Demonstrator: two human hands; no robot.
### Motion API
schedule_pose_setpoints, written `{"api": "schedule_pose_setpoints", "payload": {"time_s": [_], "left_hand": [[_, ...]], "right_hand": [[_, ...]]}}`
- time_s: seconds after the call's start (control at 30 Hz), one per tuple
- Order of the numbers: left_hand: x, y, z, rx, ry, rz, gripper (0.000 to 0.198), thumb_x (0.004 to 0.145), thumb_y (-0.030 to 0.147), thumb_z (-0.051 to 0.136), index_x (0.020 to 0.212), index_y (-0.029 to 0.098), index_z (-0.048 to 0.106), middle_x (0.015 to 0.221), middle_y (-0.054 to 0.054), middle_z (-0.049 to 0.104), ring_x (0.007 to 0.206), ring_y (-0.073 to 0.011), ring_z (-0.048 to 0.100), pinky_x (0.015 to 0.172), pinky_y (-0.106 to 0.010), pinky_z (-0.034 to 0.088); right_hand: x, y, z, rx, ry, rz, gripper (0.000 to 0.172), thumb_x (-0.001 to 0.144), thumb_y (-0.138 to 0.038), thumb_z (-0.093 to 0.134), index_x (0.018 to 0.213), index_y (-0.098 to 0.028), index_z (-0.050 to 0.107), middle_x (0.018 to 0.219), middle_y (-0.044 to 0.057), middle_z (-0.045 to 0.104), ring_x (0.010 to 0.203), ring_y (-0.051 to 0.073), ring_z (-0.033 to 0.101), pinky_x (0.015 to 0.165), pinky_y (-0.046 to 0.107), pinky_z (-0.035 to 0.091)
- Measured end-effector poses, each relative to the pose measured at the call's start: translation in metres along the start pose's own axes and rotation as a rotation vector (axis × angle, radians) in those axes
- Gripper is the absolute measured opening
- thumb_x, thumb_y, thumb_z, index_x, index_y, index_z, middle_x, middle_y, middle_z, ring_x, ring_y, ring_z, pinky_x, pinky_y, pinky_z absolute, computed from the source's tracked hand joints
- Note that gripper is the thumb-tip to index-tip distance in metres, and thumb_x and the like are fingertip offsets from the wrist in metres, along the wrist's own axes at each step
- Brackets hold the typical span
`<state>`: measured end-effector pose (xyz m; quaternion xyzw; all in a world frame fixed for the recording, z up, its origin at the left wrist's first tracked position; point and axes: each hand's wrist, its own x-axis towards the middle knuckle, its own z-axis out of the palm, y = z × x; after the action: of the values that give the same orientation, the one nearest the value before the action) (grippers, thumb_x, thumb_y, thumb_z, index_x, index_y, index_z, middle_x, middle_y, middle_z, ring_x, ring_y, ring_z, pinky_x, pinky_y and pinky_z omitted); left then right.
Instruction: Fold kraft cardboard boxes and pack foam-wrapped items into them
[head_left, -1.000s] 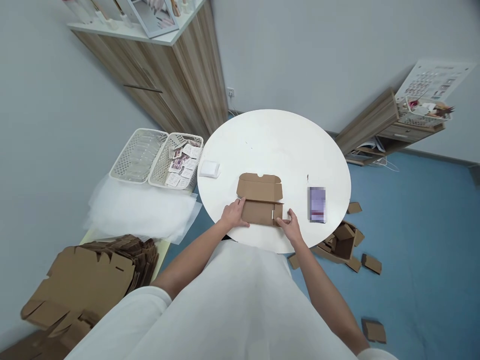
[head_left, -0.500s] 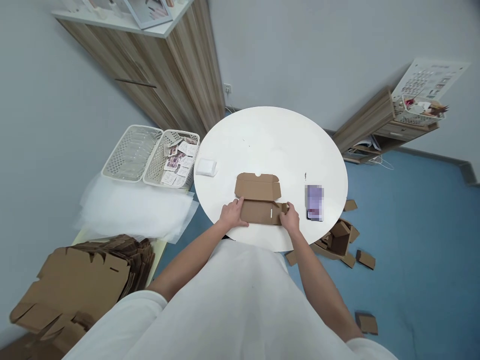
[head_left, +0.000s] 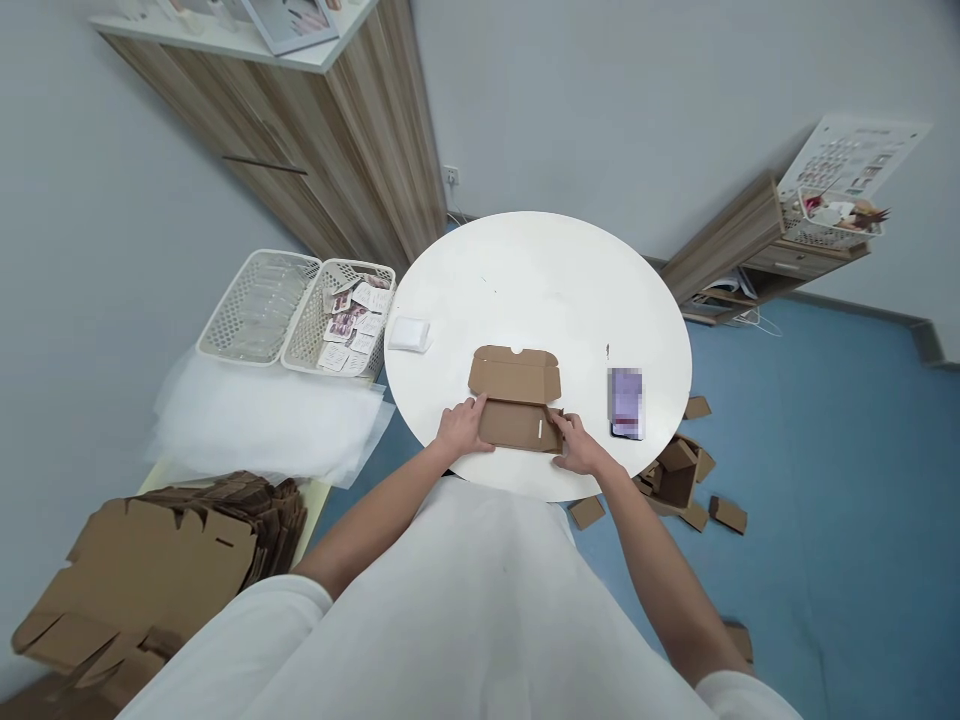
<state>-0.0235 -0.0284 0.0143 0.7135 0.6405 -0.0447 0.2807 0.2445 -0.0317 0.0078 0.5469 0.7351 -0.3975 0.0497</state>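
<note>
Cardboard box (head_left: pixel 516 400) lies half-folded near the table's (head_left: pixel 540 270) front edge; left hand (head_left: pixel 463 430) and right hand (head_left: pixel 581 450) press its ends with loosely curled fingers. Uneven pressure could crease a flap crookedly.

No text, label, brand or number is legible anywhere. Left of the round white table (head_left: pixel 525 290), the cards in a white basket (head_left: pixel 352 322) carry print too small to read. Right of the table, a printed sheet (head_left: pixel 851 160) on a wooden cabinet is likewise illegible.
</note>
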Motion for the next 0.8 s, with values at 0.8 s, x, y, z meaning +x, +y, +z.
{"api": "schedule_pose_setpoints", "payload": {"time_s": [0.8], "left_hand": [[-0.002, -0.001, 0.006, -0.065, -0.014, -0.023, 0.115, 0.048, 0.056, 0.072, 0.139, 0.022, 0.01, 0.114, -0.014, 0.05, 0.096, -0.0325, 0.055, 0.075, -0.036, 0.041]], "right_hand": [[0.024, -0.026, 0.026, 0.632, 0.376, 0.31, 0.04, 0.069, -0.042, 0.055, 0.102, -0.02, 0.054, 0.093, 0.004, 0.061, 0.077, 0.016, 0.057, 0.067, 0.028, 0.044]]}}
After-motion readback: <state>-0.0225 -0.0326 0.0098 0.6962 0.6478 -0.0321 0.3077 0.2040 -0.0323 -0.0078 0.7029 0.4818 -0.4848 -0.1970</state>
